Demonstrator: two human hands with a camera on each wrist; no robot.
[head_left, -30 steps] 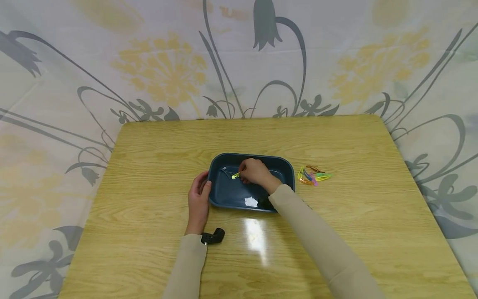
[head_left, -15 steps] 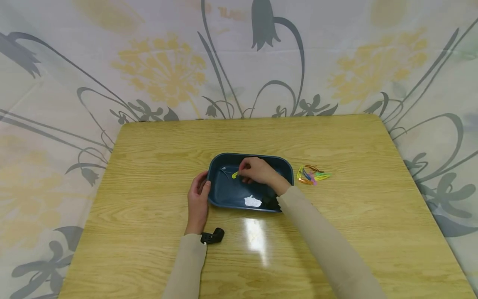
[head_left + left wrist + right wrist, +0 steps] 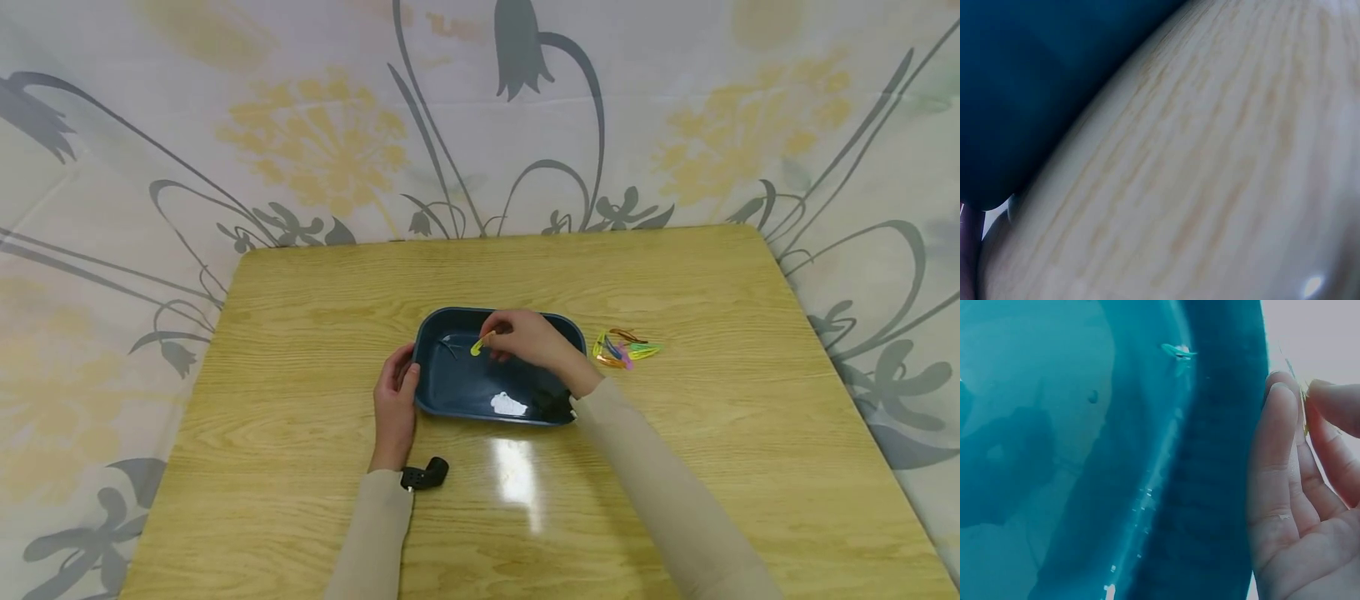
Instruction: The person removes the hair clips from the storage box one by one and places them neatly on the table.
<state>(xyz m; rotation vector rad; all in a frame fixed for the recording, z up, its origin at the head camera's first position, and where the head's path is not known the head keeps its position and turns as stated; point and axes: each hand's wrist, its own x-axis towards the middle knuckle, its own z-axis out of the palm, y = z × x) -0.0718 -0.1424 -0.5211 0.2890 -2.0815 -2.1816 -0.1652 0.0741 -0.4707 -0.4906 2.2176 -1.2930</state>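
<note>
A dark blue tray (image 3: 459, 390) sits mid-table. My left hand (image 3: 396, 398) grips its left rim, thumb over the edge. My right hand (image 3: 492, 337) hovers over the tray's far part and pinches a yellow hair clip (image 3: 477, 345) by one end. A thin bluish clip (image 3: 448, 343) lies inside the tray at the back left, also visible as the small clip (image 3: 1177, 351) in the right wrist view. There the fingers (image 3: 1282, 487) hold the clip's thin yellow edge (image 3: 1303, 412) beside the tray wall (image 3: 1222, 456). The left wrist view shows only tray wall (image 3: 1029, 81) and tabletop (image 3: 1210, 175).
A small pile of coloured hair clips (image 3: 621, 348) lies on the wooden table (image 3: 300, 333) just right of the tray. A black wrist-camera mount (image 3: 425, 473) sits by my left sleeve. A floral cloth (image 3: 480, 125) hangs behind the table's far edge.
My right hand has risen a little and drifted right with the yellow clip, which now tilts upward. The left hand stays on the tray rim.
</note>
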